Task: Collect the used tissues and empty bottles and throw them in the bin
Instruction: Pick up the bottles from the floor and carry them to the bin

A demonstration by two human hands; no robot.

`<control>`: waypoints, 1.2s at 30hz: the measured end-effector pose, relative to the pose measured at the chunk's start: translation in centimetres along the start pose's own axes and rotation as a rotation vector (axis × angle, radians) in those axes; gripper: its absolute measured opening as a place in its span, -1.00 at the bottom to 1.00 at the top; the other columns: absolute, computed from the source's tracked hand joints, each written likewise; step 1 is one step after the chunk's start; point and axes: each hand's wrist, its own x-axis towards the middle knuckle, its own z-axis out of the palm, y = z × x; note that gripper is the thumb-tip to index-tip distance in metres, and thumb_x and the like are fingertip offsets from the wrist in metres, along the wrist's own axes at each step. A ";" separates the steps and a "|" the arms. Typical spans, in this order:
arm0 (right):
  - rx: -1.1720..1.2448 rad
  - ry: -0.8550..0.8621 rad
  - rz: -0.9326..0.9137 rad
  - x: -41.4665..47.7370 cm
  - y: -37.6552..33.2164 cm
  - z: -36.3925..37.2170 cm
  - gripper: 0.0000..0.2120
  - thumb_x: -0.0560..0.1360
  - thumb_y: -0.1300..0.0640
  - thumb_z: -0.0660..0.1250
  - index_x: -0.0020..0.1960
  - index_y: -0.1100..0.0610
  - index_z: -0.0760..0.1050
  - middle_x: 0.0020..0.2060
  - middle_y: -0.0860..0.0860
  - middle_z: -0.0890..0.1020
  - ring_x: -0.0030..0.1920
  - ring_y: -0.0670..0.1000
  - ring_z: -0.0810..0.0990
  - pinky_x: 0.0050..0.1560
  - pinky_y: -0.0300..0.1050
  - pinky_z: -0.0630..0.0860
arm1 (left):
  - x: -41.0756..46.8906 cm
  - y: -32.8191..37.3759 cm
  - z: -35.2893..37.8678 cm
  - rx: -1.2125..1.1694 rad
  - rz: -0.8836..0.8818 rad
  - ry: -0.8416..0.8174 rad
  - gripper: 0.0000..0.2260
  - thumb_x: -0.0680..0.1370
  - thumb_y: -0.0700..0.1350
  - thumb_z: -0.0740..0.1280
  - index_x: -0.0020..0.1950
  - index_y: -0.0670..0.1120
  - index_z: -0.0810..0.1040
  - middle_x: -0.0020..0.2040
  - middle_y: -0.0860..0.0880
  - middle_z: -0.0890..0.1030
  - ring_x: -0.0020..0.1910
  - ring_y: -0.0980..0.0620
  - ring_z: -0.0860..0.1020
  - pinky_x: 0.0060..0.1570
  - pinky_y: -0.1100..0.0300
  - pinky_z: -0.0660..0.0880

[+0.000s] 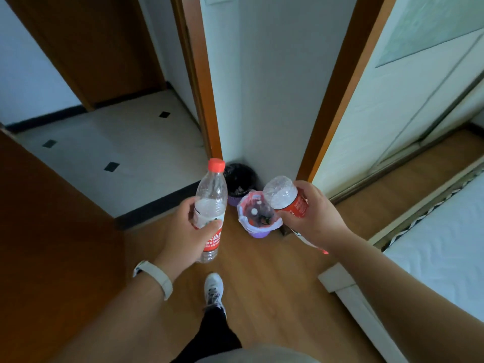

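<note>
My left hand (188,229) grips a clear plastic bottle with a red cap and red label (211,200), held upright. A second clear bottle with a red label (284,196) lies in my right hand (314,218), its base pointing away from me and its cap end hidden under my wrist. Both bottles hover just short of a small purple bin with a pale liner (258,218) on the wooden floor in the corner; a bottle and dark rubbish lie inside it. Behind it stands another purple bin with a black liner (239,182). No tissues are visible.
An orange-brown door frame (207,100) and white wall corner rise behind the bins. A tiled hallway (117,142) opens to the left past a dark threshold. A bed with a white mattress (445,244) stands at the right. My shoe (214,289) is on the wooden floor.
</note>
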 end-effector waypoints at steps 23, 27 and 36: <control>-0.003 0.157 0.501 22.8 4.6 10.4 -0.48 0.35 -0.11 0.51 0.14 -0.26 0.25 -0.04 -0.32 0.45 -0.05 -0.21 0.50 -0.08 -0.25 0.52 | 33.2 -7.3 2.8 0.069 -0.084 -0.391 -0.58 0.43 -0.09 0.52 0.17 0.14 0.42 -0.01 0.25 0.55 -0.12 0.40 0.53 -0.18 0.38 0.44; 0.053 0.174 0.584 26.0 11.5 13.8 -0.45 0.33 -0.15 0.53 0.18 -0.16 0.30 0.04 -0.18 0.53 -0.01 -0.15 0.56 -0.07 -0.21 0.54 | 37.1 -12.1 7.7 0.086 -0.135 -0.373 -0.59 0.41 -0.07 0.53 0.14 0.15 0.42 -0.02 0.22 0.57 -0.11 0.39 0.55 -0.12 0.29 0.49; 0.091 0.103 0.668 32.5 31.2 24.9 -0.45 0.34 -0.14 0.52 0.19 -0.08 0.33 -0.01 -0.15 0.55 -0.05 -0.12 0.55 -0.17 -0.29 0.42 | 45.5 -29.6 22.2 0.140 -0.220 -0.376 -0.56 0.40 0.00 0.53 0.20 0.14 0.42 0.06 0.16 0.59 0.01 0.18 0.58 0.04 0.06 0.58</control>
